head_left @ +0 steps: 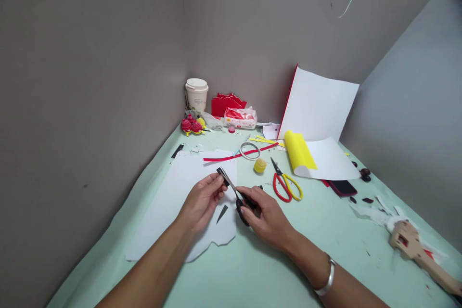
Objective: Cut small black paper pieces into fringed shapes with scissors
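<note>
My left hand [205, 198] pinches a small black strip [221, 173] between thumb and fingers, above a white sheet [162, 211]. In my right hand [269, 216] are black-handled scissors [241, 209], their blades pointing up and left and lying against the strip. Whether the blades bite into it I cannot tell. Below the two hands a dark pointed scrap [222, 214] lies on the sheet. To the right of the hands rest scissors with red and yellow handles [287, 186] and a small yellow roll [260, 166].
Behind the hands lie a red strip [220, 159] and a tape ring [250, 151]. A lidded cup [197, 94], red-and-yellow ornaments [191, 125] and a tissue pack [240, 118] stand at the back. On the right are a yellow corrugated sheet [299, 150], a phone [342, 188] and a glue gun [407, 240].
</note>
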Motion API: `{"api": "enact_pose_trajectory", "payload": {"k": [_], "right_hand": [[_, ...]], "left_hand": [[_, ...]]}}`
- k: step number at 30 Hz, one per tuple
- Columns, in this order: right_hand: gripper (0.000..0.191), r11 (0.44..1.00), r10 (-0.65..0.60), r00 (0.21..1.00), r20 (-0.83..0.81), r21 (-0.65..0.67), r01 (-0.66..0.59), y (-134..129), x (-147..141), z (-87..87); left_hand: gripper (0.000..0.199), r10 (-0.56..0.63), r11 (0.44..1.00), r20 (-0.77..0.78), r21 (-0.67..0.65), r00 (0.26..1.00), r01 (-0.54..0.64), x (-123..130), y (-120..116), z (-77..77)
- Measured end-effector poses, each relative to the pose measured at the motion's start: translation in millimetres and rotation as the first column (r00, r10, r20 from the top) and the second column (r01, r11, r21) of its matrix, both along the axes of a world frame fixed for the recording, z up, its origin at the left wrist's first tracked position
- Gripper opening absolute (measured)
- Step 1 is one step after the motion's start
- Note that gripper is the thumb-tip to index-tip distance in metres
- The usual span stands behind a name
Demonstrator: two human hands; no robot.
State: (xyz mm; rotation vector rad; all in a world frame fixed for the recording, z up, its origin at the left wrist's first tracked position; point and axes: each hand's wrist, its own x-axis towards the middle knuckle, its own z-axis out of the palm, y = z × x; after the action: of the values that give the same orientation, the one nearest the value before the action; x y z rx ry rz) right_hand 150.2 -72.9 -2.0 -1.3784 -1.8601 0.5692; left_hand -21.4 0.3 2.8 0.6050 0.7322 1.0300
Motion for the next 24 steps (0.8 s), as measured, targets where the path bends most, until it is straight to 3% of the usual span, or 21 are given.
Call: {"api": "enact_pose_trajectory", "payload": {"k": [17, 24], "right_hand": [[0.042, 0.999, -0.007, 1.000, 0.018, 0.042, 0.006, -0.4, 0.9, -0.8], [0.041, 0.999, -0.030, 0.999, -0.027, -0.023, 0.030, 0.4, 0.5, 1.5]], "left_hand": [[0.017, -0.031, 1.000, -0.002, 0.002, 1.000, 0.031, -0.5, 0.3, -0.8], [0.017, -0.037, 0.999, -0.001, -0.018, 0.999, 0.037, -1.0, -1.1, 2.3]]}}
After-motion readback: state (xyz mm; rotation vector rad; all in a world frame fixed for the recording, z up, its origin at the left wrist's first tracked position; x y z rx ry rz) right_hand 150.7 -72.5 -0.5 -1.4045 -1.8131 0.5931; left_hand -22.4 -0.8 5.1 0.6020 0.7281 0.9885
